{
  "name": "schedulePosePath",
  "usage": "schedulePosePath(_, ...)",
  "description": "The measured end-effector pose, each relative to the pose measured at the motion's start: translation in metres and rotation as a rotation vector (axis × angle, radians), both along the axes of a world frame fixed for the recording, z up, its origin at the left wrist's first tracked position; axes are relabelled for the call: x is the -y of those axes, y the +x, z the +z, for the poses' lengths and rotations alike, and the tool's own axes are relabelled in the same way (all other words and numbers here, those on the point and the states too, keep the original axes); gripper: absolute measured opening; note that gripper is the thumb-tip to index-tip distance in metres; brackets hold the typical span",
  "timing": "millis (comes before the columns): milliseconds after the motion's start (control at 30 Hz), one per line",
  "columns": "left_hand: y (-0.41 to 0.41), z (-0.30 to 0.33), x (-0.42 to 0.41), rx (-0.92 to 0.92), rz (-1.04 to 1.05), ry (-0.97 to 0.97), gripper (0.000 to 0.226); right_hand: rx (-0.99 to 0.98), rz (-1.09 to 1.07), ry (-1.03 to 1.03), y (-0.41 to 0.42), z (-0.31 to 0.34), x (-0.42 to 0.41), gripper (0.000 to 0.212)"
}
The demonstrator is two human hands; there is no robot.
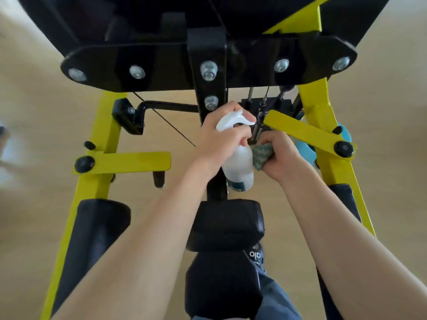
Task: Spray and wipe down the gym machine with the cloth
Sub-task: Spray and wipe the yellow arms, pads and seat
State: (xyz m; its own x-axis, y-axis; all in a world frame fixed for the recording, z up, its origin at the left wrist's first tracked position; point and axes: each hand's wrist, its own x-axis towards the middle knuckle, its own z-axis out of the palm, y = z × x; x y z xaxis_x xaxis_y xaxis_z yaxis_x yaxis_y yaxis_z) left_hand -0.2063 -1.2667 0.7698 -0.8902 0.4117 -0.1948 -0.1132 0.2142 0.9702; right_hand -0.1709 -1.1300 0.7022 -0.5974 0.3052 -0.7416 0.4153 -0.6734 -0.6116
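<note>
A yellow and black gym machine [99,162] fills the view, with a black central post running down the middle. My left hand [219,139] grips a white spray bottle [238,165] in front of that post, with fingers around the trigger head and the nozzle pointing right. My right hand [282,155] holds a bunched green cloth [262,154] right beside the bottle, close to the black label plate and the yellow arm [307,132] on the right.
Black pads [225,222] sit below my hands, with longer pads on both side rails. A wide black plate with silver bolts [208,68] hangs overhead. A thin cable runs diagonally at centre left. Blue weight discs [305,151] show at right. Wooden floor lies beneath.
</note>
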Motion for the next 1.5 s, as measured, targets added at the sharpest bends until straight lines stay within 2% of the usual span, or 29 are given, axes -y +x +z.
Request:
schedulePosePath(67,0.003,0.02,0.018,-0.037,0.012,0.054,0.032,-0.011,-0.044,0.044,0.006,0.018,0.009,0.03)
schedulePosePath(133,0.004,0.039,0.04,-0.074,0.018,0.084,0.028,-0.079,-0.049,0.085,0.011,0.04,0.018,0.019)
schedulePosePath(233,0.003,0.06,0.078,-0.136,0.072,0.103,0.027,-0.211,0.146,0.175,0.02,0.078,0.038,0.01)
schedulePosePath(300,0.005,0.066,0.105,-0.148,0.148,0.104,0.027,-0.198,0.218,0.283,0.02,0.093,0.058,0.024)
schedulePosePath(367,0.009,0.061,0.13,-0.121,0.259,0.081,0.025,-0.091,0.233,0.41,0.015,0.102,0.083,0.048)
schedulePosePath(400,0.011,0.056,0.143,-0.09,0.325,0.052,0.025,-0.051,0.247,0.461,0.013,0.106,0.097,0.051)
schedulePosePath(433,0.014,0.049,0.155,-0.05,0.38,0.033,0.026,-0.035,0.27,0.51,0.012,0.105,0.109,0.043)
schedulePosePath(500,0.02,0.029,0.178,0.008,0.436,-0.013,0.028,-0.033,0.28,0.557,0.015,0.101,0.13,0.011)
schedulePosePath(600,0.025,0.0,0.202,0.063,0.42,-0.073,0.028,-0.141,0.266,0.519,0.031,0.096,0.159,0.007)
schedulePosePath(767,0.014,-0.044,0.201,0.169,0.316,-0.165,0.03,-0.151,0.22,0.54,0.035,0.083,0.182,0.01)
schedulePosePath(867,0.002,-0.063,0.194,0.218,0.284,-0.256,0.019,-0.134,0.246,0.551,0.036,0.079,0.181,0.009)
schedulePosePath(1067,-0.015,-0.079,0.193,0.224,0.335,-0.283,0.025,-0.066,0.366,0.567,0.026,0.07,0.168,0.032)
schedulePosePath(1367,-0.05,-0.077,0.166,0.221,0.463,-0.304,0.026,0.007,0.638,0.6,-0.021,0.052,0.156,0.029)
schedulePosePath(1500,-0.032,-0.082,0.16,0.277,0.47,-0.272,0.02,0.06,0.723,0.65,-0.042,0.04,0.16,0.007)
